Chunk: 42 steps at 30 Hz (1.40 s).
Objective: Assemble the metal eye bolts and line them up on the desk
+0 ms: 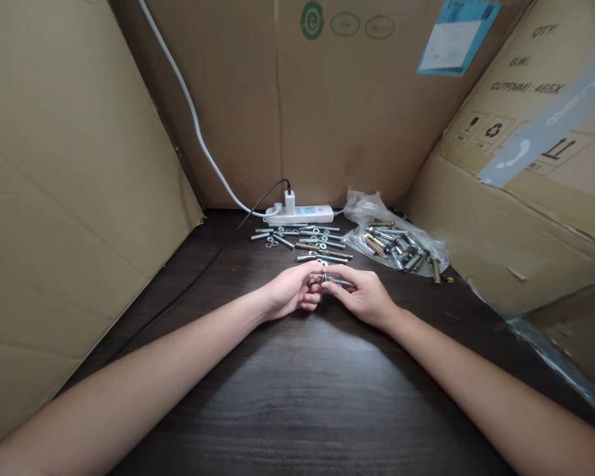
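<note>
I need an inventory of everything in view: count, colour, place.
Table: one, dark brown, underneath
Cardboard walls: three, brown, around
Label: one, blue-white, upper right
Tape: one, pale blue, far right
Power strip: one, white, back
Adapter: one, white, on power strip
White cable, black cable: one each, left
Clear bag: one, back right
Bagged bolts: many, silver and gold, inside
Loose bolts: many, silver and gold, far centre
Washers: several, silver, among loose bolts
Held bolt: at least one, silver, centre
Left hand, right hand: one each, at held bolt

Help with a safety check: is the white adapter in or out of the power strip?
In: the adapter stands upright on the power strip, no gap showing, black cable attached. Whether it's live, cannot tell.
</note>
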{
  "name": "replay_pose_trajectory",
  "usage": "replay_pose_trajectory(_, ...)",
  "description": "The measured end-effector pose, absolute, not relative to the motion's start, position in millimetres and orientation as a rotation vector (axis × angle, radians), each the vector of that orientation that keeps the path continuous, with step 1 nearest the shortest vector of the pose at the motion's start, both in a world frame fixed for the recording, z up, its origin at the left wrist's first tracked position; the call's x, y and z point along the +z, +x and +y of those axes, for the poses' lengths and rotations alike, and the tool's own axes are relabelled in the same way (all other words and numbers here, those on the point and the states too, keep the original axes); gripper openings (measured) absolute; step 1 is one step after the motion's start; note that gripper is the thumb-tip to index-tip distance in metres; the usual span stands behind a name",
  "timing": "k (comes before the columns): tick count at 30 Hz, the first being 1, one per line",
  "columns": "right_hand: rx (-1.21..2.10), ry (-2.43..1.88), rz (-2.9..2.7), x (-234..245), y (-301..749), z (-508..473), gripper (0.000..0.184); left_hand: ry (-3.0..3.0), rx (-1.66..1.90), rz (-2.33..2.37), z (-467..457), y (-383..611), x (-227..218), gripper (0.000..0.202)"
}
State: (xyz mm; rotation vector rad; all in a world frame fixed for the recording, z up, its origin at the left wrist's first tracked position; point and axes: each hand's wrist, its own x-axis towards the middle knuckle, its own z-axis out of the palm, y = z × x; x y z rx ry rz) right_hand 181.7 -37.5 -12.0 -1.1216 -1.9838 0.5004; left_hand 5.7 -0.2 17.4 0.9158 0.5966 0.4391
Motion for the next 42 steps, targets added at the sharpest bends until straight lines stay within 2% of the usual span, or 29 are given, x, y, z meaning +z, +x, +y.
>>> replay_pose_trajectory(22,-0.068,-1.237,-2.056,-3.7,178.0,-44.3,0.026,0.852,0.509,0.615,1.0,7.2,15.6,0.017)
replay_pose_trajectory(42,0.065,-1.281,-2.011,-4.0,176.3,-45.8,0.027,0.884,0.53,0.618,0.0,7.6,14.0,0.012)
